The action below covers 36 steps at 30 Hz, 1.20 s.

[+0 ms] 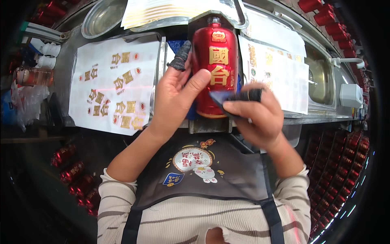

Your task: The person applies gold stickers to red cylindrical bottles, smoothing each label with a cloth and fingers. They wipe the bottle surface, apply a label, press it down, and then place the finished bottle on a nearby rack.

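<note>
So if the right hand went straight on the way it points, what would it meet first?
Likely the red bottle: the right hand points left toward it, its dark flat tool overlapping the bottle in view, though depth is unclear.

A: See any lettering on the bottle (214, 67)?
B: Yes. Carries two big gold characters (219, 66), stacked, below a small gold emblem (218, 36).
A: Left sheet (87, 61)?
B: Shows scattered gold characters plus small red marks (138, 70).
A: Apron (243, 181)?
B: Bears red characters in a round badge (192, 159), more on a blue tag (173, 179).
</note>
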### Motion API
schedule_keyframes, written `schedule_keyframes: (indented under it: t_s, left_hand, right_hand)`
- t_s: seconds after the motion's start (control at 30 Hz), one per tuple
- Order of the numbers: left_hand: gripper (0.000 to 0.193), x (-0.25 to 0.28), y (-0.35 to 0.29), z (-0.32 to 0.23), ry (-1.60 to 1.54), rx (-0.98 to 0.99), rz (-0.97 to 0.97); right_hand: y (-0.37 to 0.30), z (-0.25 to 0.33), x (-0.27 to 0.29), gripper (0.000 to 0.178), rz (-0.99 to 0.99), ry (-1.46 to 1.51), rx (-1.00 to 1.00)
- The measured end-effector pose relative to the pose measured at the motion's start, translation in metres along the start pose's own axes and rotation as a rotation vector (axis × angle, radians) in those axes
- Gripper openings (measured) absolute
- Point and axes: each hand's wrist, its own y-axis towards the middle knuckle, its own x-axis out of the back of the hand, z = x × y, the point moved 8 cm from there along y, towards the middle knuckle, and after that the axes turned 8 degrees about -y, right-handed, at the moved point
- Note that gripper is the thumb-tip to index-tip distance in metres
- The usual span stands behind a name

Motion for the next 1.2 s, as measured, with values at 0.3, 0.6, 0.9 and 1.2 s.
schedule_keyframes:
  t_s: [0.3, 0.6, 0.9, 1.2]
  left_hand:
    - [0.056, -0.007, 0.002, 0.007, 0.115, -0.017, 0.042]
    - [0.058, -0.014, 0.000, -0.007, 0.317, -0.185, 0.105]
    - [0.028, -0.044, 0.001, -0.032, 1.439, -0.756, 0.577]
    - [0.033, -0.029, -0.008, -0.026, 1.391, -0.732, 0.497]
  right_hand:
    - [-0.074, -0.096, -0.025, 0.023, -0.421, 0.525, -1.016]
    - [-0.042, -0.066, -0.011, 0.021, -0.440, 0.542, -0.766]
    - [-0.066, -0.109, -0.031, 0.012, -0.363, 0.849, -1.061]
    - [-0.035, -0.069, -0.041, 0.015, -0.221, 0.643, -0.957]
